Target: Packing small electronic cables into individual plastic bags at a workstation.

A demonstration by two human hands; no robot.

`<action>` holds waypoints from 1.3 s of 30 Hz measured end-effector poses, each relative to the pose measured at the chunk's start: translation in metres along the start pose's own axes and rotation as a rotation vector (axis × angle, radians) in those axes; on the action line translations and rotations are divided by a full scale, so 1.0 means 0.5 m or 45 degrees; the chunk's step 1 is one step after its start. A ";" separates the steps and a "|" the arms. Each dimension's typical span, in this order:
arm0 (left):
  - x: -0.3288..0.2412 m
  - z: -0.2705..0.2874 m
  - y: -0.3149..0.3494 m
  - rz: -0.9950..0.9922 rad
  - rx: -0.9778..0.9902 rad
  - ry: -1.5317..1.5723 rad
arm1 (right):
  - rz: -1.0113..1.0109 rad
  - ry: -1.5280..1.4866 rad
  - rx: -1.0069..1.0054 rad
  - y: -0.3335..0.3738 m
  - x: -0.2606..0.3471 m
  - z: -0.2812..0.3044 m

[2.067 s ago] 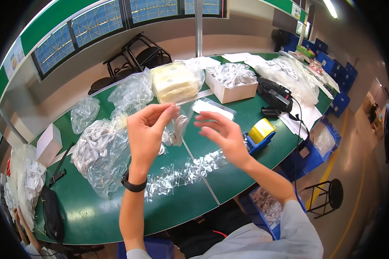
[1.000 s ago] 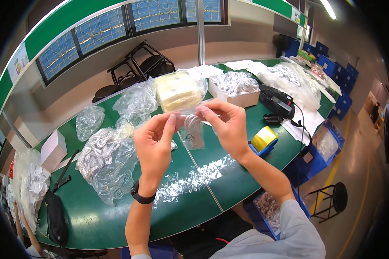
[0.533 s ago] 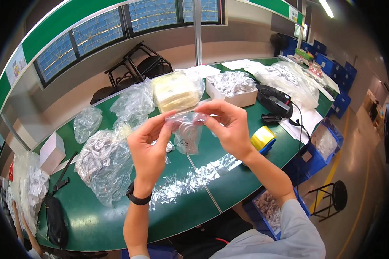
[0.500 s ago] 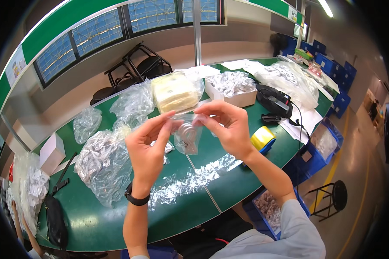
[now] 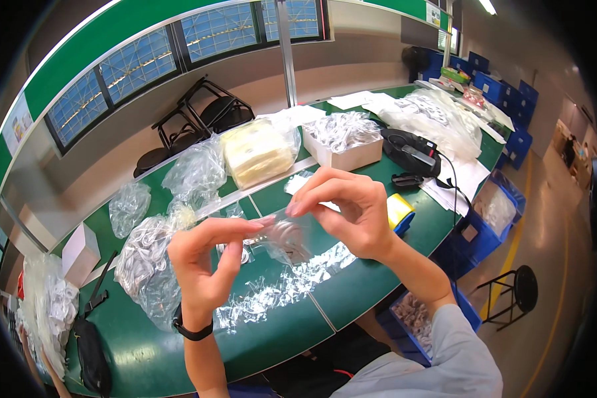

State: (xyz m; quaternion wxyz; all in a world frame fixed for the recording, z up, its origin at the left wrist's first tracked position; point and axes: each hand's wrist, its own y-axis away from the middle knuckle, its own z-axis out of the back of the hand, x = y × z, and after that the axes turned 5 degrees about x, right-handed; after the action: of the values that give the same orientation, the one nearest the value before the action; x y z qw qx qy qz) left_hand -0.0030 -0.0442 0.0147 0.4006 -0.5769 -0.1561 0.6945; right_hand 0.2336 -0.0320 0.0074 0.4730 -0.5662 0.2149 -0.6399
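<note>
A small clear plastic bag (image 5: 288, 240) with a coiled white cable inside hangs tilted between my hands above the table. My right hand (image 5: 351, 215) is closed, pinching the bag's upper corner between thumb and fingertips. The fingers of my left hand (image 5: 202, 262) stretch to the other end of the bag's top edge, while its thumb stands apart from them. Beneath, a strip of small clear plastic pieces (image 5: 272, 288) lies scattered across the green table (image 5: 259, 351). Another bagged white cable (image 5: 242, 249) lies partly hidden behind my left fingers.
A large bag of white cables (image 5: 142, 255) lies left, a wrapped yellowish stack (image 5: 259, 152) behind. Farther right stand a white box of cables (image 5: 345, 156), a black pouch (image 5: 411, 149) and a yellow-blue roll (image 5: 399, 213). Blue bins (image 5: 467, 235) stand beside the table.
My left thumb has parted from its fingers, and the left hand has shifted left and down. The bag hangs lower and more tilted, still in my right hand. The whole view has shifted slightly.
</note>
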 end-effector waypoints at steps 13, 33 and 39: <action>-0.019 -0.053 -0.020 0.083 -0.177 0.145 | -0.138 0.012 -0.129 0.004 0.008 -0.019; 0.150 -0.035 -0.014 0.570 -0.180 0.150 | -0.449 0.495 0.023 -0.037 -0.181 0.079; 0.145 -0.011 -0.029 0.587 -0.237 0.156 | 0.030 1.445 -0.416 -0.128 -0.339 0.282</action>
State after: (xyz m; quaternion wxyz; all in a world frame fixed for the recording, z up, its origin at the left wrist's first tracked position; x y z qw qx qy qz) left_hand 0.0067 0.0170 -0.0261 0.1856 -0.6727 -0.0589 0.7139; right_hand 0.3261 0.1782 0.0085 0.1977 -0.1982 0.5366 -0.7961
